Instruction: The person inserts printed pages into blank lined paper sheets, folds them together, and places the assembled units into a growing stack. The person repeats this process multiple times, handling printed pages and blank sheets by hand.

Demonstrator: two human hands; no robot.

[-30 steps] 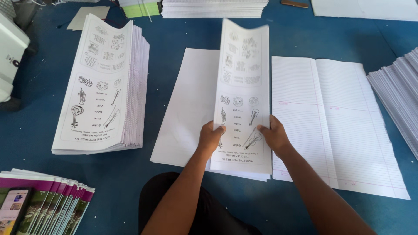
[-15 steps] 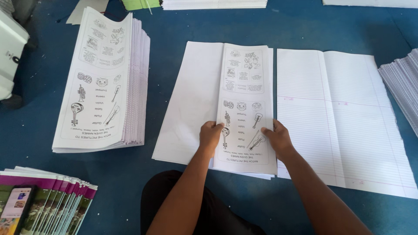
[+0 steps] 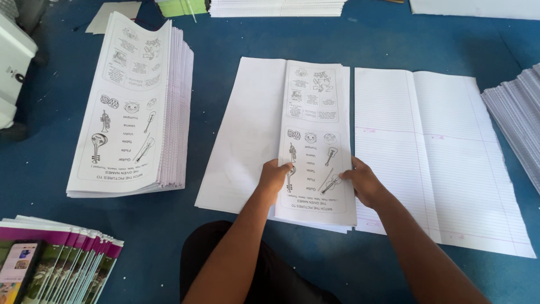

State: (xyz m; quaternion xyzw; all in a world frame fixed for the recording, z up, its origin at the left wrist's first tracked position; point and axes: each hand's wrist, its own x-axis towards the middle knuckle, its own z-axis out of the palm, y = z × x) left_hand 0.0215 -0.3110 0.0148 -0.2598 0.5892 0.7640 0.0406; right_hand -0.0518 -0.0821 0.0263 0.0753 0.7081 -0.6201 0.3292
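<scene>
A folded bundle of printed sheets with black-and-white pictures of musical instruments lies flat on a wide blank white sheet on the blue surface. My left hand grips the bundle's lower left edge, thumb on top. My right hand holds its lower right edge. Both hands press it down.
A tall pile of the same folded printed sheets stands at the left. Open ruled sheets lie to the right, with another paper pile at the far right. Colourful booklet covers fan out at the bottom left. A white machine sits at the left edge.
The bundle stood tilted up off the sheet a second ago; my hands have lowered it flat onto the white sheet.
</scene>
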